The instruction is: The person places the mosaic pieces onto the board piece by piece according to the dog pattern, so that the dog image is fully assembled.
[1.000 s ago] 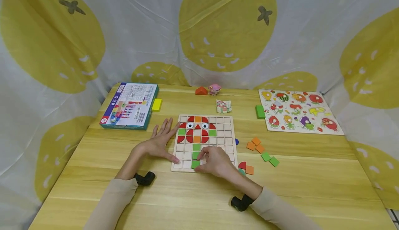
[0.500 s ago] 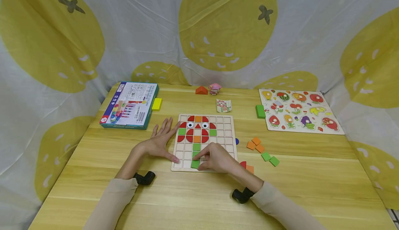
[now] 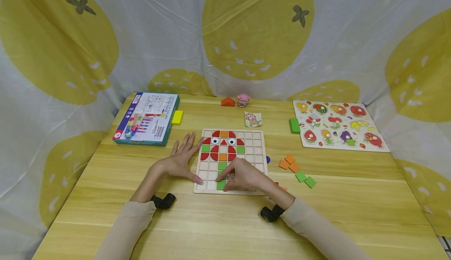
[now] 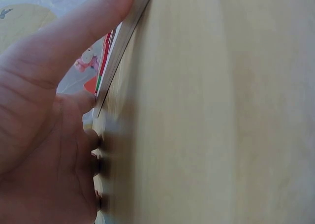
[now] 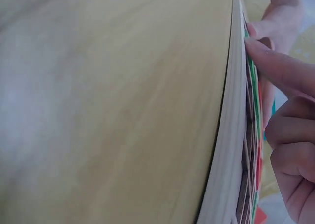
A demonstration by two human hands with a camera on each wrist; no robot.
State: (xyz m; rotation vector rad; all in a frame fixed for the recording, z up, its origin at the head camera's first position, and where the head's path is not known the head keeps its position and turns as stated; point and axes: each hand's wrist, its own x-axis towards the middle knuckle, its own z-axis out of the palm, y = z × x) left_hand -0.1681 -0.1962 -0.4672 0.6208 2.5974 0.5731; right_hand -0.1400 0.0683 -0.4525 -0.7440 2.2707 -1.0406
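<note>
A square wooden grid board (image 3: pixel 258 148) lies mid-table, bearing red, orange and green pieces with two round eyes. A column of green square tiles runs down toward its near edge. My right hand (image 3: pixel 244 175) has its index finger and thumb at opposite sides of the lowest green tile (image 3: pixel 221 185), which lies in its cell. In the right wrist view the other fingers (image 5: pixel 293 125) are curled. My left hand (image 3: pixel 179 164) is spread at the board's left side, thumb on the lower left corner and index finger near the upper left edge.
Loose orange tiles (image 3: pixel 289 159) and green tiles (image 3: pixel 310 182) lie right of the board. A pattern card (image 3: pixel 253 119), red triangular block (image 3: pixel 228 102) and pink figurine (image 3: pixel 242 100) stand behind it. A box (image 3: pixel 146 119) lies left, a fruit puzzle (image 3: pixel 338 127) right.
My right index finger has shifted left across the lowest green tile to its left side, and the thumb slightly right. My left hand has stayed put on the board.
</note>
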